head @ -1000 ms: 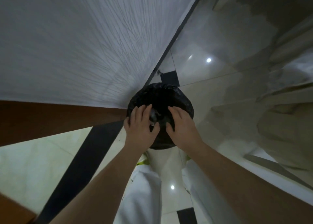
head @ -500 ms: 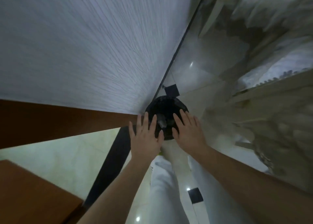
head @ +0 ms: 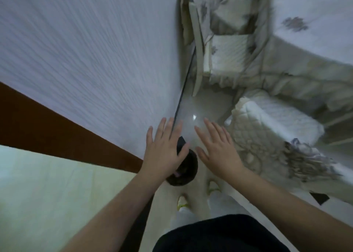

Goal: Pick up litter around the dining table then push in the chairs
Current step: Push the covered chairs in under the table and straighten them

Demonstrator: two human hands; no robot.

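Observation:
A round bin lined with a black bag (head: 186, 172) stands on the floor by the wall, partly hidden under my left hand. My left hand (head: 164, 150) hovers above it with fingers straight and spread, holding nothing. My right hand (head: 217, 148) is beside it to the right, also flat and spread, empty. A chair with a quilted cream seat cover (head: 271, 125) stands to the right. Another covered chair (head: 227, 47) stands farther back beside the dining table with its flowered cloth (head: 313, 19).
A white textured wall (head: 86, 51) with a brown strip (head: 57, 127) fills the left. The glossy tiled floor (head: 200, 106) runs narrow between wall and chairs. My feet in light shoes (head: 212, 187) stand just behind the bin.
My hands have lifted off the bin's rim and spread flat. The view has risen and swung right, so the bin now looks smaller and the chairs and table have come into sight.

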